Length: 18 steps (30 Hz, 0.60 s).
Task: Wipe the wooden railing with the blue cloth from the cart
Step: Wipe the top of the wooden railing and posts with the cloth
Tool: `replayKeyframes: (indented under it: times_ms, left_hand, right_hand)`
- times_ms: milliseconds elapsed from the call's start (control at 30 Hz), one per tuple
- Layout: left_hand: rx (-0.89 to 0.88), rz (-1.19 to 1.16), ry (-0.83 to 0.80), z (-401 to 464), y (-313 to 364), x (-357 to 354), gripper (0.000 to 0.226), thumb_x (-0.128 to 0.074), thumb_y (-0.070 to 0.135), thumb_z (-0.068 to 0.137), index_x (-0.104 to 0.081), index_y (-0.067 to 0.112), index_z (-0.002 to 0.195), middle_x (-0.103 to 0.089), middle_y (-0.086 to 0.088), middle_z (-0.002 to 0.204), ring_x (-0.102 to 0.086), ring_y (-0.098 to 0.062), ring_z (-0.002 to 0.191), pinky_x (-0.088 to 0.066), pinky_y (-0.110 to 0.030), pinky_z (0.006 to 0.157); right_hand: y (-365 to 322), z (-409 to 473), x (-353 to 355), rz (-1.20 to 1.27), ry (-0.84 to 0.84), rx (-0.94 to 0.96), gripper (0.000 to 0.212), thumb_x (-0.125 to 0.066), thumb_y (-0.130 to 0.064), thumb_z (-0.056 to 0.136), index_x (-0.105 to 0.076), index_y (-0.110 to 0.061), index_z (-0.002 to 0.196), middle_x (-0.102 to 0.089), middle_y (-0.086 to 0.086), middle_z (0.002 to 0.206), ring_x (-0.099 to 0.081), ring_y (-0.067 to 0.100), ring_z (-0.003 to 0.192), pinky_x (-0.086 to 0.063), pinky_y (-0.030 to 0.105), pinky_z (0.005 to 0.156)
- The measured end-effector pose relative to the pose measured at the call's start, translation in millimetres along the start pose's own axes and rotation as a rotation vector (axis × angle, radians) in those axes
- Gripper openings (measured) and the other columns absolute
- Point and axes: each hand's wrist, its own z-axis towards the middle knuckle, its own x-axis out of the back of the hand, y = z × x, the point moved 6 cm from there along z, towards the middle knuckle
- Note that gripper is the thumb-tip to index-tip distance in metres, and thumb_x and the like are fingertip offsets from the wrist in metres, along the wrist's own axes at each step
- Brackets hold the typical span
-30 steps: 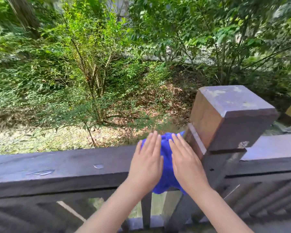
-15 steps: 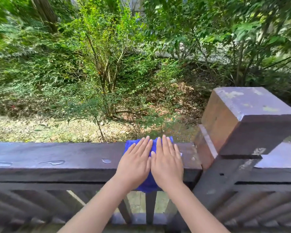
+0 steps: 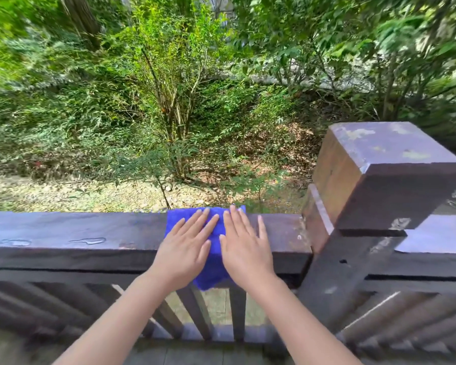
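Fuzzy blue cloth (image 3: 213, 270); dark, wet-glossy wooden railing (image 3: 77, 235).

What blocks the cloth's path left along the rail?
Nothing solid: left of the cloth the rail top holds only water drops. Both hands press flat on the cloth.

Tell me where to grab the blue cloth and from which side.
Pinch the loose flap of the blue cloth that hangs over the near edge of the railing, coming from the near side. The rest lies flat under the left hand and right hand, leaving nothing there to pinch.
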Motion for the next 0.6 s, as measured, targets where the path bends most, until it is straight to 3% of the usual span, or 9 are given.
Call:
replayKeyframes:
  times_ms: [100, 233, 433, 600]
  left_hand:
    - [0.082, -0.028, 0.016, 17, 24, -8, 0.051, -0.021, 0.037, 0.096, -0.011, 0.036, 0.146, -0.002, 0.005, 0.158, 0.002, -0.011, 0.145, 0.005, -0.044, 0.116]
    - [0.056, 0.047, 0.037, 28, 50, -17, 0.053, -0.021, 0.054, 0.091, -0.010, 0.045, 0.142, -0.004, 0.005, 0.159, 0.000, -0.015, 0.145, 0.001, -0.060, 0.111]
    - [0.064, 0.069, 0.039, 19, 8, -9, 0.062, -0.015, 0.063, 0.081, -0.021, 0.046, 0.140, -0.020, 0.006, 0.156, -0.015, -0.017, 0.144, -0.013, -0.053, 0.114]
    - [0.129, 0.085, 0.072, -4, -41, 8, 0.064, -0.018, 0.059, 0.081, -0.030, 0.038, 0.141, -0.026, 0.005, 0.153, -0.023, -0.019, 0.142, -0.021, -0.051, 0.113]
  right_hand:
    - [42, -9, 19, 0.080, 0.037, -0.062, 0.053, -0.020, -0.038, 0.097, -0.009, -0.019, 0.146, -0.006, -0.001, 0.158, 0.000, 0.011, 0.144, 0.002, 0.040, 0.117]
    - [78, -10, 32, -0.011, 0.115, -0.178, 0.053, -0.023, -0.034, 0.097, -0.013, -0.014, 0.145, -0.012, 0.004, 0.157, -0.006, 0.015, 0.144, -0.003, 0.036, 0.118]
    - [77, -11, 22, -0.082, 0.150, -0.192, 0.062, -0.021, -0.049, 0.093, -0.017, -0.015, 0.144, -0.016, 0.007, 0.156, -0.010, 0.018, 0.144, -0.006, 0.040, 0.117]
    - [58, -3, 13, -0.110, 0.058, -0.237, 0.079, -0.006, -0.068, 0.081, -0.010, -0.022, 0.145, -0.008, 0.016, 0.156, 0.002, 0.029, 0.144, 0.004, 0.061, 0.111]
